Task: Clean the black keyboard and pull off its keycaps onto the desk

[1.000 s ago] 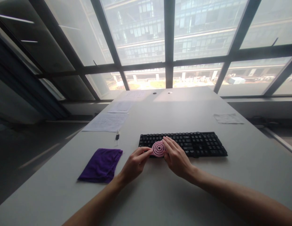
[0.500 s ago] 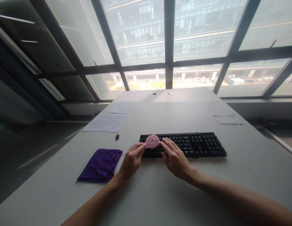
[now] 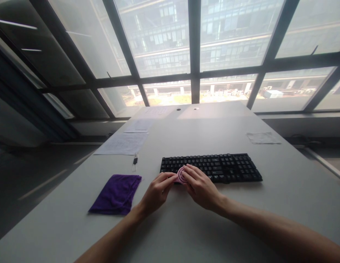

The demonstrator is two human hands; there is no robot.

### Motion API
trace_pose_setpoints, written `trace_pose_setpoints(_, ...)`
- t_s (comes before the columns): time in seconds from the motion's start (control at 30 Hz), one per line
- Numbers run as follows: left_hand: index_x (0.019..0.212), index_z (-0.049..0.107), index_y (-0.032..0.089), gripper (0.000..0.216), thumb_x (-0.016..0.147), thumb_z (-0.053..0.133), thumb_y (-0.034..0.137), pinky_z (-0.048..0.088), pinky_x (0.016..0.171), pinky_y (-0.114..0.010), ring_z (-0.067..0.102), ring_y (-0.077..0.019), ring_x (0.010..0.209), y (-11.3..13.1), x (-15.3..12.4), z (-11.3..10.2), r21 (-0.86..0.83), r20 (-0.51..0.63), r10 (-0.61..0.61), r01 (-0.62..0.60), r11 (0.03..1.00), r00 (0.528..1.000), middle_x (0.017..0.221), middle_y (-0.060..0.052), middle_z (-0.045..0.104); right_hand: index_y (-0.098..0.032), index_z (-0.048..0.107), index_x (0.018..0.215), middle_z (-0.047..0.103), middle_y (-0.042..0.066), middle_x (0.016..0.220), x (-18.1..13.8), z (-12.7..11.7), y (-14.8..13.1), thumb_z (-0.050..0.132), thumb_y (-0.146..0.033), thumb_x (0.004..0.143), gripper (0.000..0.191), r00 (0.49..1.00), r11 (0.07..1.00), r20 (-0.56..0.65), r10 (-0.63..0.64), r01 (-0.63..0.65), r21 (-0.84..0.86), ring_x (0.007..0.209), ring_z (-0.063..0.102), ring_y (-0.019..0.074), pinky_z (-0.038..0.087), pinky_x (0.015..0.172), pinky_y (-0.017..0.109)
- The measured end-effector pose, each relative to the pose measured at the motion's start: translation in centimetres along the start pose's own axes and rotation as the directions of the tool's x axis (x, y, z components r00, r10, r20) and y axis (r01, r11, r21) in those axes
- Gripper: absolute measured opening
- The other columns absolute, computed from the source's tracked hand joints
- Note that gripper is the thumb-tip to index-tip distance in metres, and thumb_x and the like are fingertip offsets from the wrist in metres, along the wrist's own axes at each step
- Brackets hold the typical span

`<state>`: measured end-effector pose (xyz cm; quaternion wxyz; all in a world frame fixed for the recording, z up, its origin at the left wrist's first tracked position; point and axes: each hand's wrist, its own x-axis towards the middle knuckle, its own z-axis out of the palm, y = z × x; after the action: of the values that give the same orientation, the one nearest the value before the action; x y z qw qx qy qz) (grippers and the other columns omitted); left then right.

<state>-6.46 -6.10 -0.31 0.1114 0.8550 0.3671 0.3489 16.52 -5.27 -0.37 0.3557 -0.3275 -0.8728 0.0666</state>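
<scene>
A pink round spiral hairbrush (image 3: 181, 176) is held over the front edge of the black keyboard (image 3: 230, 168). My left hand (image 3: 158, 188) pinches its narrow left end between thumb and fingertips. My right hand (image 3: 201, 185) is closed around its right side, with the fingers lying over the top and covering part of the rings. The brush's underside is hidden, so I cannot tell whether it touches the keys. To the left of my left hand lies a folded purple cloth (image 3: 115, 193).
Sheets of paper (image 3: 123, 143) lie along the white table's left edge (image 3: 62, 223), with a small black-and-clear item (image 3: 135, 160) near them. A pale crumpled sheet (image 3: 263, 138) lies at the right. Large windows (image 3: 159, 36) stand beyond the table.
The brush has moved toward me, from over the keys to the keyboard's front edge. My right hand has come left and its fingers now cover part of the brush.
</scene>
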Motion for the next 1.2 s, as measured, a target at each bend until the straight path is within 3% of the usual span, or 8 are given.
trace_pose_setpoints(0.2, 0.124, 0.066, 0.021, 0.031, 0.097, 0.051, 0.013, 0.053, 0.092, -0.036, 0.062, -0.0213, 0.107, -0.4, 0.1, -0.2, 0.054, -0.075, -0.011, 0.015, 0.998, 0.997, 0.116, -0.011, 0.067, -0.015, 0.052, 0.137, 0.055, 0.015, 0.142, 0.1, 0.0, 0.0, 0.052, -0.011, 0.091, 0.047, 0.999, 0.999, -0.021, -0.036, 0.036, -0.002, 0.140, 0.041, 0.0298, 0.041, 0.115, 0.051)
trace_pose_setpoints(0.43, 0.124, 0.067, 0.023, 0.032, 0.096, 0.053, 0.014, 0.054, 0.091, -0.035, 0.064, -0.0210, 0.106, -0.3, 0.5, -0.4, 0.067, -0.085, 0.021, -0.015, 0.998, 0.996, 0.115, -0.010, 0.068, -0.023, 0.062, 0.119, 0.065, 0.010, 0.126, 1.2, -0.6, 0.8, 0.053, -0.015, 0.097, 0.025, 0.994, 0.996, -0.063, -0.087, 0.089, 0.028, 0.129, 0.055, 0.0251, 0.046, 0.112, 0.045)
trace_pose_setpoints(0.57, 0.124, 0.067, 0.024, 0.032, 0.097, 0.053, 0.015, 0.053, 0.092, -0.036, 0.063, -0.0214, 0.107, -1.4, 1.4, -0.5, 0.067, -0.115, -0.002, 0.009, 0.998, 0.993, 0.115, -0.009, 0.068, -0.023, 0.066, 0.111, 0.061, 0.013, 0.133, 2.9, 0.0, 2.8, 0.060, -0.023, 0.095, 0.017, 0.993, 0.997, -0.095, -0.068, 0.071, 0.036, 0.132, 0.051, 0.0287, 0.049, 0.106, 0.049)
trace_pose_setpoints(0.7, 0.122, 0.068, 0.022, 0.030, 0.098, 0.051, 0.017, 0.053, 0.092, -0.039, 0.063, -0.0224, 0.106, -3.5, 2.4, -0.2, 0.070, -0.134, -0.037, 0.047, 0.996, 0.990, 0.113, -0.010, 0.069, -0.022, 0.066, 0.114, 0.064, 0.012, 0.130, 5.5, 0.7, 5.5, 0.073, -0.026, 0.085, 0.029, 0.994, 0.992, 0.073, -0.083, 0.075, 0.106, 0.126, 0.056, 0.0289, 0.049, 0.104, 0.045)
trace_pose_setpoints(0.8, 0.121, 0.068, 0.021, 0.030, 0.099, 0.049, 0.017, 0.052, 0.092, -0.041, 0.062, -0.0232, 0.106, -4.3, 2.6, 0.1, 0.089, -0.130, -0.071, 0.083, 0.993, 0.989, 0.113, -0.011, 0.069, -0.022, 0.069, 0.110, 0.068, 0.011, 0.120, 6.9, 0.8, 6.6, 0.078, -0.027, 0.080, 0.032, 0.993, 0.983, 0.103, -0.061, 0.042, 0.181, 0.118, 0.061, 0.0273, 0.050, 0.099, 0.042)
trace_pose_setpoints(1.07, 0.125, 0.065, 0.022, 0.032, 0.097, 0.051, 0.014, 0.051, 0.089, -0.037, 0.060, -0.0210, 0.101, -1.6, 1.6, 0.0, 0.112, -0.020, -0.029, 0.032, 0.993, 0.999, 0.115, -0.009, 0.068, -0.023, 0.067, 0.111, 0.066, 0.009, 0.115, 4.0, -0.3, 5.1, 0.079, -0.022, 0.077, 0.036, 0.994, 0.970, 0.107, -0.001, -0.025, 0.242, 0.113, 0.057, 0.0261, 0.050, 0.095, 0.040)
trace_pose_setpoints(1.2, 0.126, 0.064, 0.022, 0.035, 0.095, 0.052, 0.012, 0.052, 0.084, -0.036, 0.060, -0.0201, 0.096, -0.4, 1.8, 0.5, 0.137, -0.021, 0.014, -0.011, 0.990, 1.000, 0.114, -0.009, 0.068, -0.025, 0.067, 0.112, 0.066, 0.009, 0.115, 2.7, -1.4, 4.6, 0.080, -0.023, 0.075, 0.040, 0.994, 0.970, 0.106, 0.029, -0.054, 0.239, 0.112, 0.056, 0.0270, 0.050, 0.093, 0.041)
